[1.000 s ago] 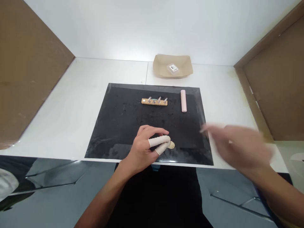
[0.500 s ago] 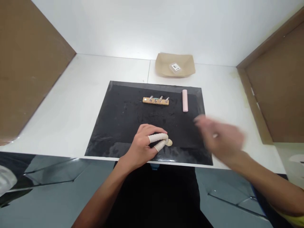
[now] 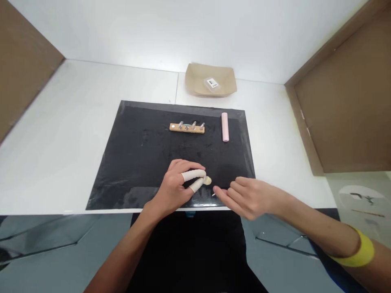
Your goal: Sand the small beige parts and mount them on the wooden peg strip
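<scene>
White covers sleeve the thumb and index finger of my left hand (image 3: 179, 183), which pinch a small shiny piece at the edge of a pale yellowish disc (image 3: 207, 180). My right hand (image 3: 244, 197) is closed just right of the disc, around a thin tool whose light tip (image 3: 213, 195) pokes out between thumb and fingers; the rest of the tool is hidden. Farther back on the black mat (image 3: 146, 154) lies a tan strip (image 3: 175, 127) bearing several small metallic pieces. A pink cylinder (image 3: 225, 127) lies near the mat's right side.
Behind the mat, an open tan tray (image 3: 195, 79) holds a small clear box with a label (image 3: 212, 84). Brown panels stand at the left and right of the white table (image 3: 275, 134). The table's front edge runs just below the mat.
My right hand has come in from the right and down, close to the disc, with the tool tip now showing. My left hand keeps its pinch. The whole view has shifted slightly.
</scene>
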{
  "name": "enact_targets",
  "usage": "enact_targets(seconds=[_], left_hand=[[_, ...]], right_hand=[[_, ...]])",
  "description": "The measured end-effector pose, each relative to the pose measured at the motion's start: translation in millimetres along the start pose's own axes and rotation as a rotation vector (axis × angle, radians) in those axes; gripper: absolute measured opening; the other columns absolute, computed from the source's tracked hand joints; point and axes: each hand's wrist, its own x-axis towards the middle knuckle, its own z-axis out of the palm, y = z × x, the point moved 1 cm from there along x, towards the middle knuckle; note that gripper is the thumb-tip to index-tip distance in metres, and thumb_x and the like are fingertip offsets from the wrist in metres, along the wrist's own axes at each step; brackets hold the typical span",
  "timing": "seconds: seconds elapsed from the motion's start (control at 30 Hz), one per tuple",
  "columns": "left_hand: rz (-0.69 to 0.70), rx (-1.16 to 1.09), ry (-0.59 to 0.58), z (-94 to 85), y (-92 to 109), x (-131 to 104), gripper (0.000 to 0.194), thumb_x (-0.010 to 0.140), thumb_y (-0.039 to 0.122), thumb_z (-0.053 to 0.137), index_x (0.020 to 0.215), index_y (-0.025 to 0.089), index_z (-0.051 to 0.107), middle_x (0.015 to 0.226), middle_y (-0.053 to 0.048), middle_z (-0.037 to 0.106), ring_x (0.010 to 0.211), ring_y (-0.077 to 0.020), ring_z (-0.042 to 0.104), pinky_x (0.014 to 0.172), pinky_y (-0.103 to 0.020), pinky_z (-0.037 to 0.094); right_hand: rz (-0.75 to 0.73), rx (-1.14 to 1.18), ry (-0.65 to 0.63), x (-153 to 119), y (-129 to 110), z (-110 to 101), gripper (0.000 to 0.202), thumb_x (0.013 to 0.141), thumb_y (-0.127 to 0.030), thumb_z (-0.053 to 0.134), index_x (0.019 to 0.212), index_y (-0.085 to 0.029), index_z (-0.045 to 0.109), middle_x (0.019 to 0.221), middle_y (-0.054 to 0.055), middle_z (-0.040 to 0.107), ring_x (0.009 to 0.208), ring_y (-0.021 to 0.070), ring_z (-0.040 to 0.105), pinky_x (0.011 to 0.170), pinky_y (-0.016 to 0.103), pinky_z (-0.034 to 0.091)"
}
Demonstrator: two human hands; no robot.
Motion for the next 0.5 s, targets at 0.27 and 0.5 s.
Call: enact_targets(seconds=[0.27,0.5], left_hand=[[-0.124,-0.071,0.042,4.2,-9,-6,0.009,0.093,0.017,0.073,0.098,0.024,0.077,0.105,-0.004,0.079,0.098,-0.0187,0.071,0.091,-0.037,0.054],[-0.139,-0.072,0.032,3.8,-8,-3,0.009,0.092,0.018,0.074,0.097,0.024,0.077,0.105,-0.003,0.08,0.097,-0.0186,0.072,0.091,-0.038,0.054]], right_hand=[[-0.118,-0.083,-0.09,13,0,6,0.032,0.108,-0.025,0.046,0.103,-0.012,0.074,0.055,-0.007,0.053,0.043,0.0087,0.04,0.043,0.021,0.037],[0.142,-0.198,0.122,14,5,-1,0.035,0.106,-0.023,0.049,0.087,-0.012,0.076,0.048,-0.01,0.051,0.044,0.004,0.032,0.066,0.029,0.053]])
